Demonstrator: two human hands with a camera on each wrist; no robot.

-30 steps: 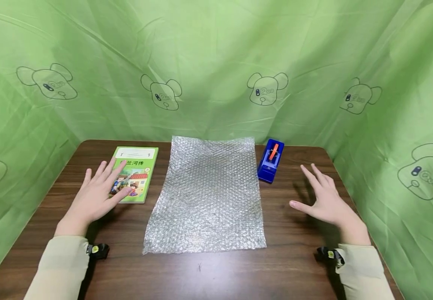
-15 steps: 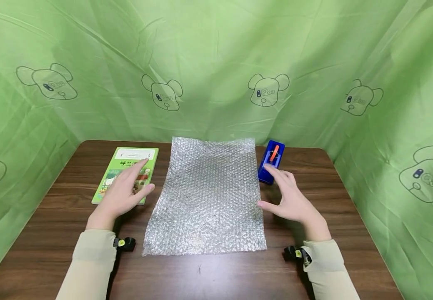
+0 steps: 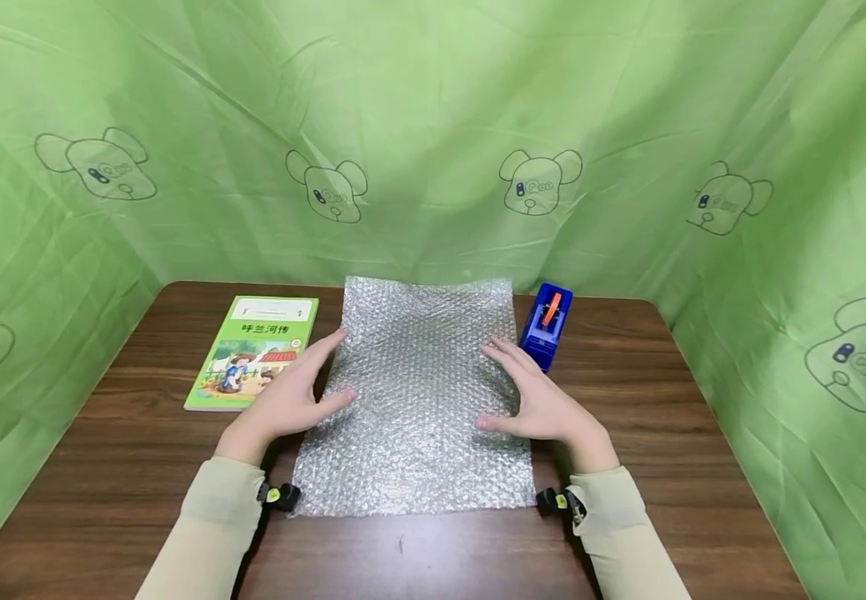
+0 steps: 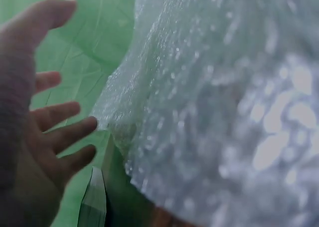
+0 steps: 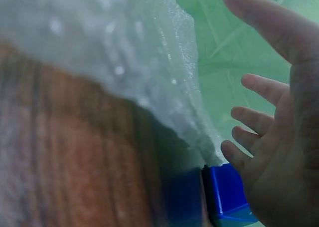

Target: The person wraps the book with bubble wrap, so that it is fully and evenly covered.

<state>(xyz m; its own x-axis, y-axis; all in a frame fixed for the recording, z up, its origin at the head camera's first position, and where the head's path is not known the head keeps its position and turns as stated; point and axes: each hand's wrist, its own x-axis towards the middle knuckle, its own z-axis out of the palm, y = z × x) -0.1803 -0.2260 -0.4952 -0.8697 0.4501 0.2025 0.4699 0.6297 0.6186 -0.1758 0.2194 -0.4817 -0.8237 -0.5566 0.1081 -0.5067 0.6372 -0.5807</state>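
Observation:
A sheet of silvery bubble wrap (image 3: 417,400) lies flat in the middle of the table in the head view. My left hand (image 3: 290,404) is over its left edge, fingers spread and straight, holding nothing. Over the right edge is my right hand (image 3: 541,400), likewise spread with nothing in it. Both wrist views show the left hand (image 4: 55,122) and the right hand (image 5: 269,117) with fingers extended beside the bubble wrap (image 4: 199,102). Just left of my left hand lies a green book (image 3: 252,333) with an illustrated cover, partly hidden by that hand.
A blue tape dispenser (image 3: 545,329) with an orange roll stands at the back right, close to the bubble wrap's edge. Green cloth (image 3: 433,108) with printed bear heads hangs behind and on both sides of the brown wooden table (image 3: 102,492).
Both hands have moved inward, the left from over the book and the right from the table's right side, to over the bubble wrap's edges. The book, wrap and dispenser stay in place.

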